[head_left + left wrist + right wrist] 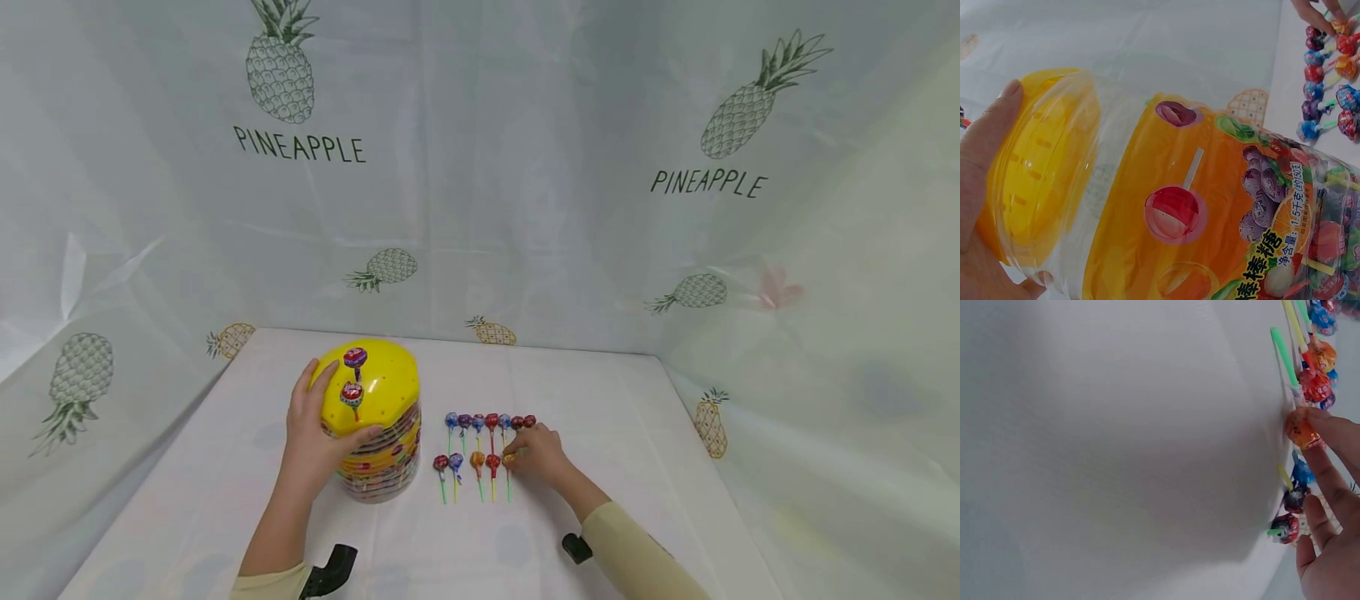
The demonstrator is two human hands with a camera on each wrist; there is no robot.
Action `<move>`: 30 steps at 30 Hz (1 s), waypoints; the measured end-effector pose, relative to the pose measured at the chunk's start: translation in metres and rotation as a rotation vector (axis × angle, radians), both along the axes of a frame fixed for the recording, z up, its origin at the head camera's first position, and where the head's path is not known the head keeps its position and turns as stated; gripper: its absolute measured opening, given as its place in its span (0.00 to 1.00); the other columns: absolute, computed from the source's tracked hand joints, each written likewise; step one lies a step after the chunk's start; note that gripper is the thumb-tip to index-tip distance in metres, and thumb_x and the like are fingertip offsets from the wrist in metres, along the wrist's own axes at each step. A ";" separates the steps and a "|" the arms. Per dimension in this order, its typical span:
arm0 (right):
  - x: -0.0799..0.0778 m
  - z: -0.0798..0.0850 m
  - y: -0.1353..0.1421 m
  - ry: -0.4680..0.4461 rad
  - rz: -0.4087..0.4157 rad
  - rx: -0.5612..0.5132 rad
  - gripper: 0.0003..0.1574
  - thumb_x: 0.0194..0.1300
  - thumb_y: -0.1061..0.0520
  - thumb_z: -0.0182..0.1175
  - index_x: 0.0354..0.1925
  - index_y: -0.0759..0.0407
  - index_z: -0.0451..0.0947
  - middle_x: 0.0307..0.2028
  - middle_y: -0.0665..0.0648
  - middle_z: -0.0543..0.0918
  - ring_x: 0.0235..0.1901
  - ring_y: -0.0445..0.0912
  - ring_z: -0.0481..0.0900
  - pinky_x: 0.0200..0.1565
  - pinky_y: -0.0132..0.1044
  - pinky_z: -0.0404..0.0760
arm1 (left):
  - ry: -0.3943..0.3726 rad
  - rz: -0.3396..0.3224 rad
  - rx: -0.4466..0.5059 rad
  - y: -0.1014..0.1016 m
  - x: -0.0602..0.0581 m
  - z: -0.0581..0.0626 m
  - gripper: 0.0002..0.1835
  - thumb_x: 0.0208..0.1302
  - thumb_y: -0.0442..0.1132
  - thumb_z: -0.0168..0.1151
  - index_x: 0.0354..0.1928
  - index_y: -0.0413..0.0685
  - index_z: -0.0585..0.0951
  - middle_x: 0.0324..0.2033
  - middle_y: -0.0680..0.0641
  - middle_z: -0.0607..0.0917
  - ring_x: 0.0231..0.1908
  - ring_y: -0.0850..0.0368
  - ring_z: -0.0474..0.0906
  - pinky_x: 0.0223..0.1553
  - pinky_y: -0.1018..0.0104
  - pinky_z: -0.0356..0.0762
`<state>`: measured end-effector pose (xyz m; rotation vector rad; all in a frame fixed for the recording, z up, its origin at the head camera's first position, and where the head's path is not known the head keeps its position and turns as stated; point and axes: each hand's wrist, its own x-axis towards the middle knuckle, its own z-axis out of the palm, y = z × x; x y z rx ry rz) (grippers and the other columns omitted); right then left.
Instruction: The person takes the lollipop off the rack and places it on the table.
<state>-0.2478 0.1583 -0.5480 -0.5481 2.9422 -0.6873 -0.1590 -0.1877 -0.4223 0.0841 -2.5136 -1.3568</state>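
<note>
My left hand [311, 437] grips the yellow lid [386, 379] of a clear plastic jar [378, 479], fingers on one side and thumb on the other. The jar stands on the table, and wrapped lollipops [1329, 250] show through its lower wall in the left wrist view. Two lollipop shapes [351, 393] appear on top of the lid. To the right, my right hand [542, 454] pinches an orange-wrapped lollipop [1300, 430] between thumb and fingers. This lollipop is at the right end of the nearer row, its green stick [1283, 356] pointing towards me.
Beyond the nearer row, a second row of lollipops [478, 423] lies on the white-covered table [585, 392], its right end partly hidden by my right hand. The nearer row has a gap between a blue lollipop [456, 461] and an orange one [477, 459]. A pineapple-print curtain [525, 208] hangs behind.
</note>
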 end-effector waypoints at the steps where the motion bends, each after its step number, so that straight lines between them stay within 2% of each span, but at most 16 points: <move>1: 0.001 0.000 0.000 0.004 0.003 -0.023 0.08 0.49 0.57 0.76 0.32 0.49 0.90 0.35 0.47 0.84 0.39 0.47 0.69 0.41 0.48 0.64 | 0.001 0.001 0.000 0.000 0.000 0.000 0.56 0.51 0.41 0.77 0.77 0.60 0.50 0.76 0.47 0.38 0.71 0.34 0.42 0.60 0.33 0.62; 6: 0.002 -0.002 0.001 0.012 0.010 -0.079 0.07 0.52 0.58 0.75 0.32 0.50 0.89 0.31 0.44 0.83 0.38 0.45 0.68 0.41 0.47 0.64 | 0.004 0.002 0.000 0.000 0.000 0.000 0.56 0.51 0.40 0.77 0.77 0.60 0.50 0.76 0.47 0.38 0.71 0.34 0.42 0.60 0.33 0.62; 12: 0.001 -0.001 0.001 -0.009 0.002 -0.107 0.10 0.52 0.58 0.74 0.36 0.50 0.89 0.36 0.46 0.85 0.41 0.47 0.71 0.45 0.52 0.66 | 0.003 0.002 0.003 0.000 0.000 0.000 0.56 0.52 0.41 0.77 0.77 0.60 0.50 0.76 0.48 0.38 0.71 0.34 0.42 0.60 0.33 0.62; 15: 0.000 0.009 0.000 0.000 0.008 -0.145 0.10 0.53 0.59 0.73 0.38 0.52 0.89 0.39 0.48 0.85 0.44 0.50 0.73 0.50 0.57 0.67 | 0.008 -0.003 0.001 0.000 0.000 -0.001 0.56 0.52 0.42 0.77 0.77 0.60 0.51 0.76 0.48 0.38 0.71 0.34 0.42 0.60 0.33 0.63; 20: -0.004 0.044 -0.009 0.052 0.039 -0.280 0.11 0.58 0.61 0.70 0.42 0.55 0.87 0.43 0.51 0.85 0.50 0.53 0.74 0.54 0.59 0.72 | 0.012 -0.006 -0.003 -0.001 0.000 -0.002 0.56 0.52 0.43 0.77 0.77 0.59 0.50 0.76 0.47 0.38 0.71 0.34 0.42 0.60 0.32 0.62; 25: -0.003 0.089 -0.028 0.099 0.045 -0.453 0.13 0.59 0.58 0.70 0.44 0.49 0.87 0.45 0.46 0.83 0.53 0.48 0.73 0.56 0.55 0.74 | 0.014 -0.001 -0.005 -0.001 0.001 -0.002 0.56 0.51 0.42 0.77 0.77 0.60 0.51 0.76 0.47 0.39 0.71 0.34 0.42 0.60 0.32 0.62; 30: 0.002 0.125 -0.046 0.115 0.086 -0.613 0.12 0.60 0.56 0.70 0.44 0.49 0.86 0.46 0.45 0.83 0.52 0.45 0.74 0.56 0.52 0.72 | 0.006 -0.010 0.001 -0.001 0.001 0.000 0.55 0.52 0.43 0.77 0.77 0.60 0.51 0.76 0.47 0.38 0.71 0.34 0.41 0.60 0.32 0.62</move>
